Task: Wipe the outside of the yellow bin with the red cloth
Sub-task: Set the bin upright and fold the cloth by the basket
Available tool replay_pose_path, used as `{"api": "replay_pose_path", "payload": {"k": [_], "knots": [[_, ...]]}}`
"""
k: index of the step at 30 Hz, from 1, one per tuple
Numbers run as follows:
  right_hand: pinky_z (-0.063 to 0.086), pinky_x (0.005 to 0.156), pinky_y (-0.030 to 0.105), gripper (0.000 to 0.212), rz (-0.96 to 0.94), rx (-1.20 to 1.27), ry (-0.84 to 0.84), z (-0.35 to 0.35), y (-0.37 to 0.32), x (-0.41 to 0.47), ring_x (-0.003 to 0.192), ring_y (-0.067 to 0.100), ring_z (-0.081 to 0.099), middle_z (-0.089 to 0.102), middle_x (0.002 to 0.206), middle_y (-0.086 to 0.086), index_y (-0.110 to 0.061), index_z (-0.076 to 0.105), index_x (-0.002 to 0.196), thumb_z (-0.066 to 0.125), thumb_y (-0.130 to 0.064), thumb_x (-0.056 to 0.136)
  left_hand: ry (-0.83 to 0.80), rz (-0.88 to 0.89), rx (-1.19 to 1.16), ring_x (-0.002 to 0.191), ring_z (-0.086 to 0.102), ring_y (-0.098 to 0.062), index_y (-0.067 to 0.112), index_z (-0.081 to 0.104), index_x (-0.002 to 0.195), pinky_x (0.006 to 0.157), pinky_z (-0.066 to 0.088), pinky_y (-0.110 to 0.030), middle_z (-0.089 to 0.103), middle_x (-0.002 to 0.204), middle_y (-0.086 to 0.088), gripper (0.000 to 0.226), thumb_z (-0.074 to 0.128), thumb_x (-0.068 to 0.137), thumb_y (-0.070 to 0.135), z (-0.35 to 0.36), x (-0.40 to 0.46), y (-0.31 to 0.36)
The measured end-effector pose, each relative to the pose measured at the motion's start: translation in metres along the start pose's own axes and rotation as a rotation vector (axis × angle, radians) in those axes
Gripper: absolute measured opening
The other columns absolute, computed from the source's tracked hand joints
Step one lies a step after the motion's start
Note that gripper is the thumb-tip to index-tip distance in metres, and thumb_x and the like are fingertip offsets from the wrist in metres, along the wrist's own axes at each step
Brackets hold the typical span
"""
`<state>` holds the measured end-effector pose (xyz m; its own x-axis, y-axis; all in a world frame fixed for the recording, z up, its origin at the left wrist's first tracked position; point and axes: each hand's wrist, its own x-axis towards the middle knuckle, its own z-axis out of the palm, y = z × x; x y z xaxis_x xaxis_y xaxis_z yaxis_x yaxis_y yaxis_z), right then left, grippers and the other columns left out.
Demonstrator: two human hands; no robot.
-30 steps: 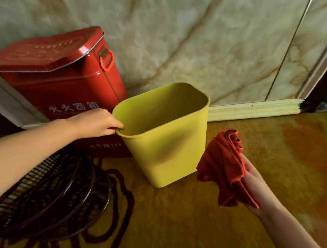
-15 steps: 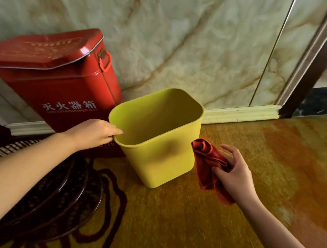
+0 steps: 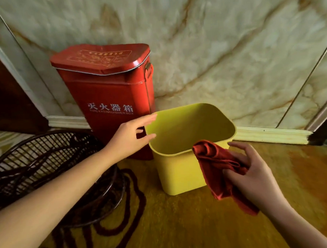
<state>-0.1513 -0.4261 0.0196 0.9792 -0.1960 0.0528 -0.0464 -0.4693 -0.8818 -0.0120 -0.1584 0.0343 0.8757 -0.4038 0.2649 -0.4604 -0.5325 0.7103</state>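
Note:
The yellow bin (image 3: 178,172) stands upright and empty on the floor in the middle of the view. My right hand (image 3: 256,176) holds the bunched red cloth (image 3: 216,164) against the bin's front right side, just under the rim. My left hand (image 3: 131,137) hovers at the bin's left rim with its fingers spread, apparently just off the rim.
A red fire extinguisher box (image 3: 108,94) stands against the marble wall (image 3: 230,44), right behind the bin's left side. A dark wire fan guard (image 3: 47,168) lies on the yellow patterned floor (image 3: 183,227) at the left. A pale skirting (image 3: 269,135) runs along the wall.
My left hand has let go of the bin's rim and spread its fingers. My right hand has brought the cloth up to the bin's rim. The camera has shifted, so the bin sits further right.

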Motion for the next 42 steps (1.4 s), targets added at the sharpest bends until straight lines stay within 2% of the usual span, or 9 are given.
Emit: {"api": "replay_pose_path", "payload": {"k": [2, 5, 9, 14, 19, 25, 30, 38, 42], "knots": [[0.047, 0.075, 0.006, 0.06, -0.12, -0.04, 0.01, 0.012, -0.021, 0.004, 0.085, -0.013, 0.062, 0.064, 0.088, -0.04, -0.05, 0.044, 0.108, 0.066, -0.007, 0.072, -0.036, -0.075, -0.121, 0.104, 0.06, 0.0, 0.046, 0.054, 0.112, 0.088, 0.05, -0.029, 0.064, 0.117, 0.011, 0.043, 0.064, 0.07, 0.045, -0.002, -0.001, 0.032], [0.035, 0.076, -0.003, 0.061, -0.29, -0.102, 0.049, 0.033, -0.051, 0.008, 0.094, -0.016, 0.055, 0.062, 0.095, -0.038, -0.04, 0.044, 0.116, 0.063, -0.006, 0.069, -0.186, -0.316, -0.369, 0.077, 0.068, -0.002, 0.042, 0.069, 0.083, 0.074, 0.055, -0.025, 0.074, 0.084, 0.014, 0.035, 0.058, 0.059, 0.065, -0.004, -0.003, 0.066], [0.033, 0.091, 0.005, 0.063, -0.456, -0.17, 0.07, 0.054, -0.071, 0.016, 0.116, 0.003, 0.049, 0.06, 0.12, -0.009, -0.026, 0.045, 0.125, 0.059, -0.001, 0.069, -0.164, -0.419, -0.487, 0.07, 0.067, -0.012, 0.022, 0.066, 0.097, 0.062, 0.058, -0.023, 0.069, 0.084, -0.004, 0.029, 0.073, 0.069, 0.017, -0.008, -0.002, 0.072], [0.031, 0.102, 0.014, 0.06, -0.608, -0.178, -0.012, 0.061, -0.076, 0.025, 0.121, 0.007, 0.045, 0.051, 0.123, -0.012, -0.02, 0.047, 0.127, 0.072, -0.02, 0.071, -0.069, -0.398, -0.652, 0.063, 0.065, -0.006, 0.018, 0.063, 0.103, 0.054, 0.053, -0.017, 0.066, 0.08, -0.001, 0.041, 0.065, 0.07, -0.006, -0.027, -0.008, 0.058], [0.044, 0.1, 0.038, 0.062, -0.255, 0.088, -0.075, 0.058, -0.094, 0.053, 0.121, 0.009, 0.046, 0.05, 0.126, -0.002, -0.035, 0.045, 0.126, 0.072, -0.039, 0.07, -0.132, -0.299, -0.777, 0.068, 0.067, -0.004, 0.026, 0.067, 0.092, 0.057, 0.054, -0.018, 0.072, 0.071, 0.009, 0.04, 0.062, 0.067, -0.005, -0.057, -0.025, 0.039], [0.051, 0.071, 0.02, 0.045, -0.076, 0.511, -0.632, 0.097, -0.117, 0.071, 0.084, 0.01, 0.066, 0.072, 0.096, 0.002, -0.022, 0.062, 0.113, 0.068, -0.023, 0.068, -0.175, -0.272, -0.827, 0.069, 0.066, -0.003, 0.023, 0.067, 0.097, 0.057, 0.054, -0.017, 0.072, 0.074, 0.01, 0.042, 0.064, 0.061, 0.0, -0.11, -0.049, 0.012], [0.049, 0.065, 0.016, 0.025, -0.072, 0.405, -0.511, 0.151, -0.13, 0.081, 0.07, 0.011, 0.061, 0.065, 0.081, 0.009, -0.017, 0.066, 0.085, 0.07, 0.004, 0.071, -0.107, -0.376, -0.678, 0.074, 0.067, -0.003, 0.025, 0.069, 0.09, 0.061, 0.055, -0.017, 0.074, 0.075, 0.009, 0.038, 0.068, 0.062, -0.001, -0.14, -0.067, -0.026], [0.039, 0.041, 0.011, 0.014, 0.125, 0.171, -0.441, 0.225, -0.106, 0.092, 0.048, 0.002, 0.055, 0.061, 0.067, 0.003, -0.011, 0.069, 0.082, 0.073, -0.003, 0.071, 0.014, -0.693, -0.679, 0.073, 0.069, -0.007, 0.018, 0.066, 0.087, 0.06, 0.056, -0.02, 0.073, 0.071, 0.007, 0.03, 0.064, 0.072, -0.007, -0.131, -0.092, -0.112], [0.043, 0.052, 0.023, 0.016, 0.178, 0.159, -0.39, 0.25, -0.092, 0.105, 0.058, 0.013, 0.054, 0.06, 0.066, 0.003, -0.019, 0.065, 0.067, 0.075, -0.007, 0.07, 0.031, -0.788, -0.747, 0.075, 0.071, -0.01, 0.017, 0.068, 0.082, 0.057, 0.056, -0.02, 0.076, 0.073, 0.004, 0.023, 0.064, 0.073, -0.004, -0.125, -0.092, -0.142]]}}
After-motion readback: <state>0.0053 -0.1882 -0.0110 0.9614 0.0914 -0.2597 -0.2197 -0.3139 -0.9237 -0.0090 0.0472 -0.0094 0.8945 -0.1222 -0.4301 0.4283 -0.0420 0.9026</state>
